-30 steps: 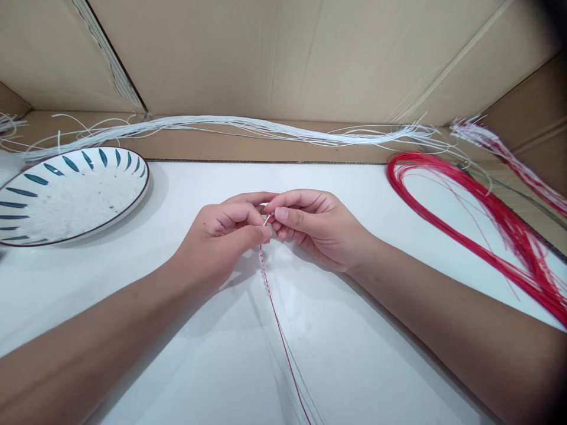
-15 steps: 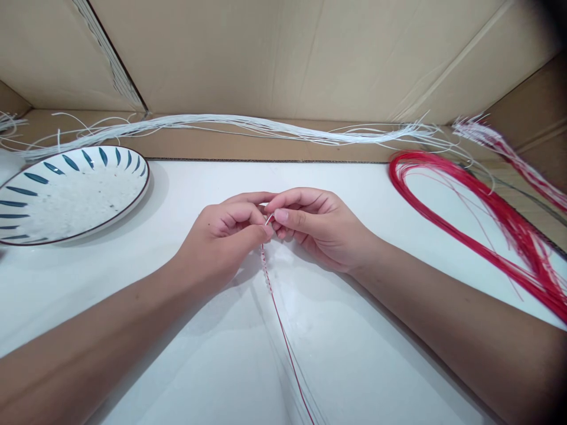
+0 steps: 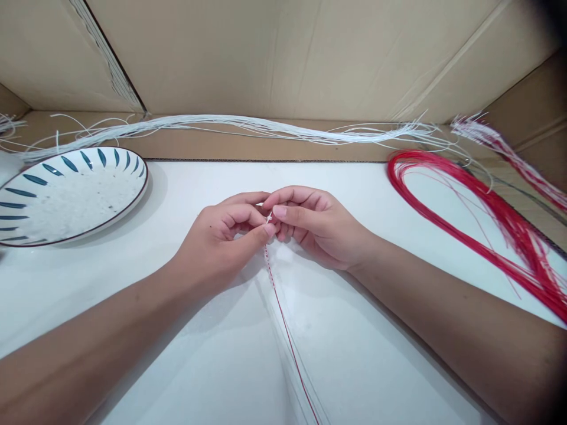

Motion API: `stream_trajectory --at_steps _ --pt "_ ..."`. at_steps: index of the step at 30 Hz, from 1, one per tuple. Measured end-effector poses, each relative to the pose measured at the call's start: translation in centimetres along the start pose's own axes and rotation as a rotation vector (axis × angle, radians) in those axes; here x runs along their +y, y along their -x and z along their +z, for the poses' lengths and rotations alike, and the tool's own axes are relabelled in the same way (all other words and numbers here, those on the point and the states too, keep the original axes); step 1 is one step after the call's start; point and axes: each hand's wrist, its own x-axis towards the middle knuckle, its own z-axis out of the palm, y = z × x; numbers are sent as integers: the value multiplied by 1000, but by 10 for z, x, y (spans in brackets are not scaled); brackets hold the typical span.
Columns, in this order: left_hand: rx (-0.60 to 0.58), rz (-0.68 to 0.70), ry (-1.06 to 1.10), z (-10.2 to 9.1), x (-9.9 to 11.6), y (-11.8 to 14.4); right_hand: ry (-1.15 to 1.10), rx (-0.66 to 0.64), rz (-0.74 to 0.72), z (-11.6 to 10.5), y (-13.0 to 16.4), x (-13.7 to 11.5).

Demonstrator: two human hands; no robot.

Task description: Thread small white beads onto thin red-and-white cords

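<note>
A thin red cord point(image 3: 290, 339) runs up from the bottom edge, with paler strands beside it. Its upper part is a red-and-white braided section point(image 3: 268, 262) that passes under my left thumb. My left hand point(image 3: 230, 233) pinches this braided cord between thumb and forefinger. Close against it, my right hand point(image 3: 314, 224) has thumb and forefinger pressed together near the cord's upper end. A small white bit point(image 3: 269, 218) shows between the two hands' fingertips. The other fingers of both hands are curled, and they hide part of the cord.
An oval plate point(image 3: 80, 195) with dark leaf-like strokes holds small clear bits at the left. White cords point(image 3: 248, 121) lie along a cardboard ledge point(image 3: 266, 150) at the back. Looped red cords point(image 3: 411, 212) lie at the right, below a red-and-white bundle point(image 3: 514, 153).
The white strand that stuck out between the fingertips has shortened to a small white bit. My right fingertips have shifted slightly left. The hanging cord has swung slightly right.
</note>
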Motion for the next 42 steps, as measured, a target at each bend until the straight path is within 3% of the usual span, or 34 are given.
stream_trajectory --at_steps 8,12,19,22,25,30,42 --pt "29 2 -16 0 4 -1 92 -29 -42 0 1 2" --pt "-12 -30 59 2 1 -3 76 -63 -55 2 1 2" --pt "-45 -39 78 0 -4 -3 111 39 -74 4 1 3" --pt "69 -40 156 -1 -5 -3 273 165 -152 -2 -2 3" --pt "169 -43 202 -2 -7 -4 653 267 -211 -8 -5 3" --pt "177 -91 249 -2 -8 -6 1159 198 -265 -7 -3 5" --pt "141 -89 268 -1 -5 -6 1245 200 -186 0 -6 5"
